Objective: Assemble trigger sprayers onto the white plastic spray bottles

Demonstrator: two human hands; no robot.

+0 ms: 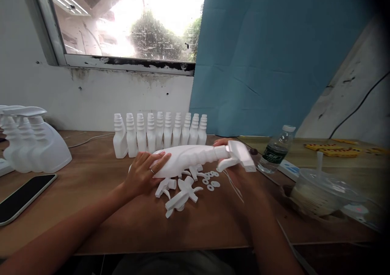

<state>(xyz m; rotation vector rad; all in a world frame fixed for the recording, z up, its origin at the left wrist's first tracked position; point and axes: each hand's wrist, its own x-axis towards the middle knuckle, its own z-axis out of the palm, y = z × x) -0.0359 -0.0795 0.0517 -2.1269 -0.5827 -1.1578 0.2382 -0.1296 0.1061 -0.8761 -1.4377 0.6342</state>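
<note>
bare forearms [76, 220] slant inward over the brown tabletop [106, 236], with a dark-screened phone [26, 200] off to the left and a lidded cup with a straw [319, 191] off to the right. next come loose trigger heads [183, 193], heaped on the table between the arms, and small flat rings [210, 180] scattered just right of them. above and slightly beyond that heap is the white spray bottle [183, 160], held up off the table between both hands. its long axis runs crosswise, close to level — base to the left, neck to the right and a little higher, with its spray head [240, 155] slanting down toward the right. the left hand [141, 172] is nearer the base, fingers wrapped over it; the right hand [239, 176] is at the neck end, curled round from behind the collar, its fingertips mostly hidden — how hard they press, i cannot tell. farther off, a water bottle [276, 151] stands at the right, capped bottles [39, 145] stand grouped at the left, and ten bare-necked bottles [150, 133] stand in a row before the wall [88, 100].
</note>
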